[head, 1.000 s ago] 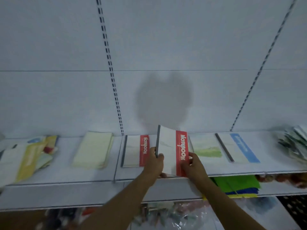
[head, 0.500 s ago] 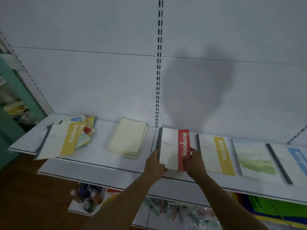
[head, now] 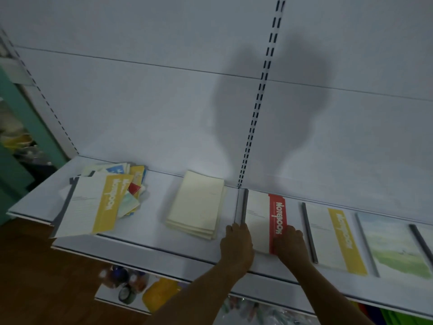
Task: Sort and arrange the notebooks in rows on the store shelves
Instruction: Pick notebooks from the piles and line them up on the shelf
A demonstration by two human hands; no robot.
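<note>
A white notebook with a red band lies flat on the white shelf, just right of the shelf joint. My left hand grips its near left corner at the grey spine. My right hand rests on its near right corner over the red band. To the right lie a yellow-band notebook and a green landscape notebook, side by side in a row. Left of the joint sits a stack of cream notebooks. Further left is a loose pile of mixed notebooks.
A slotted upright runs up the white back panel above the joint. A lower shelf holds small items and a yellow packet. A green wall edge stands at far left, with brown floor below.
The red-band notebook went from tilted up in both hands to lying flat on the shelf. My view swung left, bringing the cream stack and mixed pile further in.
</note>
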